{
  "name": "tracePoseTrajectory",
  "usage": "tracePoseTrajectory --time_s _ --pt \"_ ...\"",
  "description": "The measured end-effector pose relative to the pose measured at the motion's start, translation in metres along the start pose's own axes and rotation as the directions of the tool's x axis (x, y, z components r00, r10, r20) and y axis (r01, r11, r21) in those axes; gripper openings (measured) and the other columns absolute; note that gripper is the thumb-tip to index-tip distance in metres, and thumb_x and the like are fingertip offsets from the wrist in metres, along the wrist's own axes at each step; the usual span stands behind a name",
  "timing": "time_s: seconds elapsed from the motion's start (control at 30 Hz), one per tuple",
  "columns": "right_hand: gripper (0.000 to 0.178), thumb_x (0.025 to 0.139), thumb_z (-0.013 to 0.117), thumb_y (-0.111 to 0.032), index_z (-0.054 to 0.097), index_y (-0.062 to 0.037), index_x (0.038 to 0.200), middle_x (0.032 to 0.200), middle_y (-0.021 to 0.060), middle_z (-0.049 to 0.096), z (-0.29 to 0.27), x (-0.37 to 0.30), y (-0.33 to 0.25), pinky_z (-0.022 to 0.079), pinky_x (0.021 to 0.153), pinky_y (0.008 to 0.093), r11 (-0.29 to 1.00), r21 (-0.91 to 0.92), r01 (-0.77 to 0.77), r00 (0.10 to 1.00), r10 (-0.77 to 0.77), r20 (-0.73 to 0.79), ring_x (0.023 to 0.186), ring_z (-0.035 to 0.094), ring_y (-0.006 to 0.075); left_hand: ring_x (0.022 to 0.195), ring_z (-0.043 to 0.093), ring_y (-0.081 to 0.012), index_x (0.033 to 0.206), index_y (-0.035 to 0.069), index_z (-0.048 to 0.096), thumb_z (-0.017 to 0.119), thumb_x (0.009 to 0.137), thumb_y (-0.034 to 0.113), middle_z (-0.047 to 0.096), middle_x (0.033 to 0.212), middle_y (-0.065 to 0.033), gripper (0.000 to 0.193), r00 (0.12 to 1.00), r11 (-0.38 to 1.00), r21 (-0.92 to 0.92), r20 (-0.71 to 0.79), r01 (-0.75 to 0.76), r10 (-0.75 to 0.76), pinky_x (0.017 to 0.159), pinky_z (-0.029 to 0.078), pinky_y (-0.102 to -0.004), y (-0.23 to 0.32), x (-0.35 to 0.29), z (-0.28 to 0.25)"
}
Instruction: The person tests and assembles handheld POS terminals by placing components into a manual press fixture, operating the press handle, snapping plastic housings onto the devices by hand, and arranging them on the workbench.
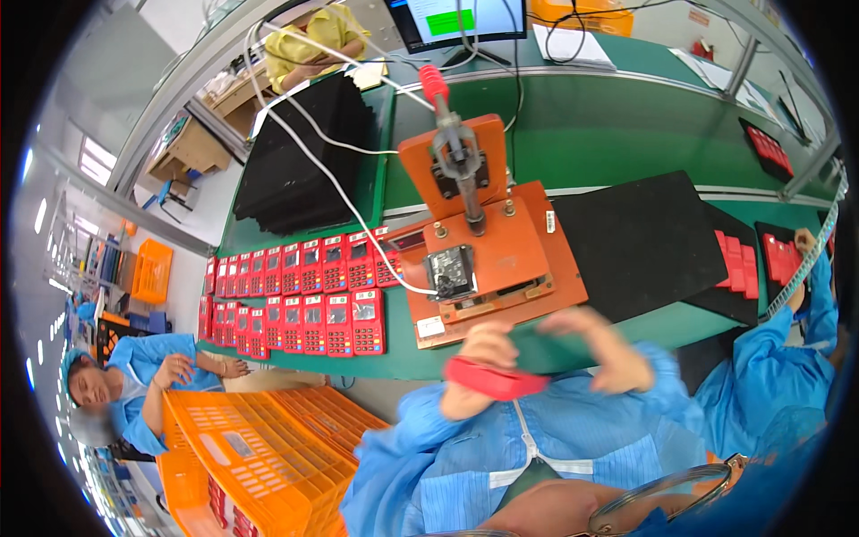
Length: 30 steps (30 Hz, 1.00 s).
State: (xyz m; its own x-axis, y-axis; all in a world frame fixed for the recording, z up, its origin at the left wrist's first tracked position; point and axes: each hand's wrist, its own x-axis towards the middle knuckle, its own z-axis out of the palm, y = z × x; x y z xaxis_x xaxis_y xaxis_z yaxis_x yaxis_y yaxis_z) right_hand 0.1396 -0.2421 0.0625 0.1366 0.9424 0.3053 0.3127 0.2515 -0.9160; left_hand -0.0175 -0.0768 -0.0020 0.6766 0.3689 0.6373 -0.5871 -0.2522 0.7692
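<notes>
In front of my chest, my left hand is closed around a flat red casing, turned so that mostly its plain side shows. Its colour matches the red keypad terminals standing in two rows at the table's left. My right hand is held apart to the right of the casing, fingers spread and somewhat blurred, with nothing in it. Just beyond both hands stands an orange clamp fixture with a red-handled toggle lever. A small black module with a white cable sits on the fixture's left side.
Black foam sheets lie right of the fixture, with red parts beyond. A black stack and a monitor stand farther back. Orange crates and a seated person are at left; another person's sleeve is at right.
</notes>
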Motion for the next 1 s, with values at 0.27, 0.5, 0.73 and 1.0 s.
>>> tracePoseTrajectory --time_s 0.27,0.5,0.73,1.0 --pt "0.064 0.085 0.057 -0.049 0.042 -0.0065 0.131 0.122 0.0164 0.043 0.024 -0.005 0.032 0.041 0.092 0.0396 0.984 0.17 0.058 0.994 -0.073 0.08 0.112 0.046 0.029 0.111 0.042 -0.033 0.1 0.006 0.055 0.076 0.069 0.03 0.041 0.111 -0.0146 0.045 0.983 0.738 0.661 -0.185 0.135 -0.015 0.097 0.032 -0.0444 0.037 0.006 -0.027" --pt "0.052 0.076 0.066 -0.041 0.056 -0.0155 0.121 0.114 0.0153 0.045 -0.04 0.043 0.039 0.034 0.086 0.0445 0.484 -0.866 0.127 0.986 0.033 0.164 0.103 0.044 0.0339 0.116 0.04 -0.0382 0.125 -0.001 0.042 0.068 0.078 0.029 0.042 0.125 -0.0213 0.062 0.85 -0.153 0.853 -0.516 0.499 -0.106 0.097 0.028 -0.0474 -0.01 -0.07 -0.138" --pt "0.048 0.083 0.061 -0.04 0.056 -0.007 0.117 0.124 0.018 0.046 -0.002 0.091 0.099 0.03 0.093 0.0507 0.676 -0.723 0.141 0.958 0.092 0.272 0.117 0.039 0.0373 0.091 0.061 -0.0315 0.119 -0.001 0.048 0.061 0.081 0.017 0.061 0.103 -0.0176 0.044 0.822 -0.2 0.864 -0.501 0.461 -0.27 0.076 0.051 -0.0392 -0.014 -0.056 -0.148" --pt "0.043 0.083 0.063 -0.025 0.052 -0.0037 0.119 0.119 0.019 0.052 -0.074 0.088 0.034 0.042 0.092 0.036 0.537 -0.822 0.192 0.956 0.088 0.281 0.106 0.053 0.0313 0.099 0.059 -0.018 0.117 -0.002 0.05 0.059 0.082 -0.001 0.062 0.104 -0.0084 0.036 0.522 0.749 -0.383 -0.545 0.542 -0.656 0.084 0.048 -0.0314 0.035 -0.107 -0.189"
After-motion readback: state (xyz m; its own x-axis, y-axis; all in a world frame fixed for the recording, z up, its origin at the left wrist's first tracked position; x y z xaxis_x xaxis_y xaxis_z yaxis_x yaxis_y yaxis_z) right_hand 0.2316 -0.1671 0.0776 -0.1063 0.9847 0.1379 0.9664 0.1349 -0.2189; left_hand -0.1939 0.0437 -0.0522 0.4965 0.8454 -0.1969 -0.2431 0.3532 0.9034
